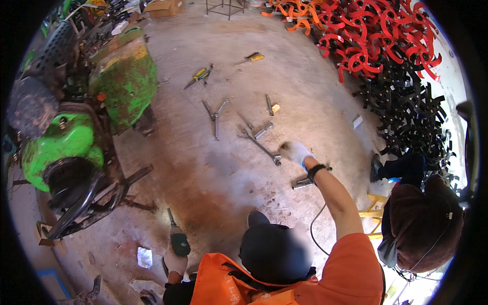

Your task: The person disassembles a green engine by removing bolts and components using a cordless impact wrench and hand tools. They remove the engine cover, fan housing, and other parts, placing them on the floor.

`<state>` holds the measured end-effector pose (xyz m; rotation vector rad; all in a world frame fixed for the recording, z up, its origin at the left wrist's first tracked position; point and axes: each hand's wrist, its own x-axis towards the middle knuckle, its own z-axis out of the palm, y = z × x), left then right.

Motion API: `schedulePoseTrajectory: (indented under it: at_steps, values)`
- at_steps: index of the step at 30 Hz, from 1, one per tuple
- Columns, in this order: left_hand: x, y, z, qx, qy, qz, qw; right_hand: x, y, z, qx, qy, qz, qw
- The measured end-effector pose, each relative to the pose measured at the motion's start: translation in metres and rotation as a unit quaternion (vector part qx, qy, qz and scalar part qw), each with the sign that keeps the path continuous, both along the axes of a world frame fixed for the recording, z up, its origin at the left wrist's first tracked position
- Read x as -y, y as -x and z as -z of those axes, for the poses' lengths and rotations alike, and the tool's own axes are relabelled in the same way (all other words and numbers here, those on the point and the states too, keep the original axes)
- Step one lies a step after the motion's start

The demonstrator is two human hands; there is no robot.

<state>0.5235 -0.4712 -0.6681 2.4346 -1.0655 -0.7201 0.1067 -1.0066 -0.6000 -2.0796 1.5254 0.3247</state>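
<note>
My right hand (296, 152), in a white glove with dark stains, is stretched forward over the floor. Its blurred fingers are beside the near end of a long metal wrench (262, 147); whether they touch it cannot be told. At the lower left my left hand (175, 262) is closed around a dark green power drill (179, 243) with a long metal shaft pointing away from me. Sockets (264, 130) lie close to the wrench, and metal tube-like pieces (303, 183) lie under my right forearm. Farther off is a T-shaped wrench (216, 118).
Pliers (199, 76) and a yellow-handled screwdriver (255, 57) lie at the far side. Green machinery (66, 142) stands left. Red (366, 35) and black (412, 107) curved blades are heaped right. A yellow stool (375, 211) and a brown cloth-covered bundle (429, 223) are near right.
</note>
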Motion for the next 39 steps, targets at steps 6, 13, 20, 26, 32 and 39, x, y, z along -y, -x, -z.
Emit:
schedulePoseTrajectory:
  at_steps: [6,13,20,26,32,39]
  values:
    - [0.100,0.001,0.021,0.128,-0.174,0.281,0.935,-0.044,0.115,0.116,0.129,-0.029,0.186,0.974]
    - [0.149,-0.017,0.016,0.098,-0.257,0.410,0.870,0.024,0.062,0.134,0.191,0.027,0.172,0.966]
    - [0.205,-0.023,-0.037,0.059,-0.230,0.405,0.883,0.001,-0.036,0.141,-0.042,0.098,-0.004,0.994]
    - [0.262,0.008,-0.032,-0.008,-0.169,0.414,0.894,-0.055,-0.063,0.146,0.183,0.046,0.036,0.981]
    - [0.284,0.017,-0.027,-0.043,-0.184,0.440,0.878,-0.090,-0.025,0.135,0.243,-0.109,0.047,0.963]
    - [0.293,0.010,-0.012,-0.035,-0.192,0.406,0.893,-0.022,0.099,0.131,0.117,0.047,0.252,0.959]
